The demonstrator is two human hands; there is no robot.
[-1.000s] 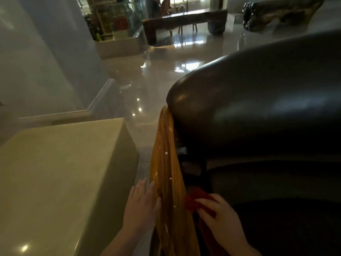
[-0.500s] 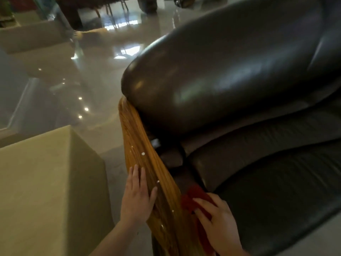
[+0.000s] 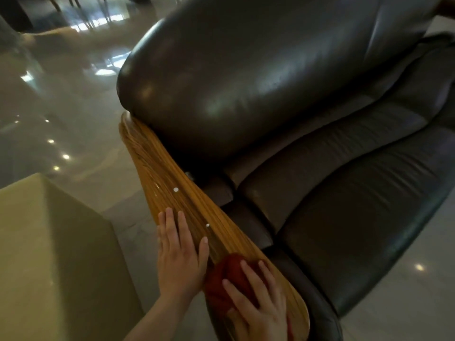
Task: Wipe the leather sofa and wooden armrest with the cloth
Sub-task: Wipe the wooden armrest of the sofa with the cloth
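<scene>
A dark leather sofa (image 3: 283, 82) fills the right of the view, its rounded backrest above the seat cushion (image 3: 357, 217). A glossy striped wooden armrest (image 3: 172, 183) runs along its left side toward me. My right hand (image 3: 261, 303) presses a bunched red cloth (image 3: 231, 274) onto the near end of the armrest, fingers spread over it. Flat on the armrest's outer left edge lies my left hand (image 3: 179, 252), fingers straight, just left of the cloth.
A pale beige block-shaped table (image 3: 49, 254) stands close to the left of the armrest, with a narrow gap of polished stone floor (image 3: 73, 124) between. Chair legs and dark furniture (image 3: 73, 11) show far back.
The red cloth has come up from the inner side of the armrest onto its top, under my right hand. The view has swung down and toward the sofa. My left hand stays on the armrest.
</scene>
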